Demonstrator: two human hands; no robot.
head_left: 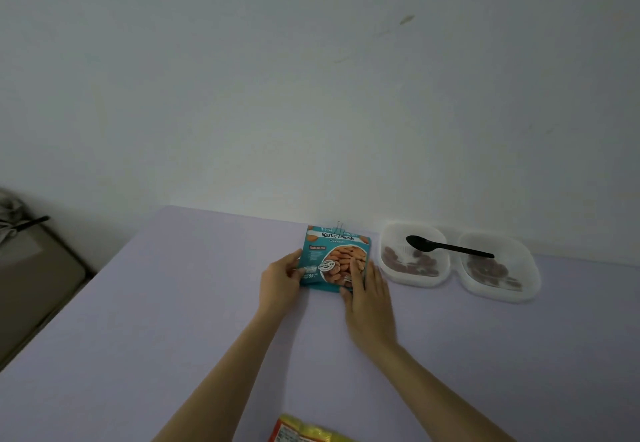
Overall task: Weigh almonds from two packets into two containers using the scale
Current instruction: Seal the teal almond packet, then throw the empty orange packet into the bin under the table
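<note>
Left hand (280,284) grips the packet (332,254) edge; right hand (367,299) presses its face flat, probably steadying it. Containers (424,281) sit right of the grip.

Teal packet (334,256): its left edge sat under the left hand (280,284) and its lower right corner under the right hand (367,298); the small print was too fine to read.
Left grip: the fingers were tucked behind the teal packet, out of sight.
Red-and-yellow packet (304,431): nearer than the teal packet, it was sliced by the bottom edge, its label a blur.
Almonds (410,265): right of the teal packet, they were dark smears in cloudy containers (415,280), uncountable.
Grey bundle (8,215): far left of the teal packet, it was cut by the frame and unidentifiable.
</note>
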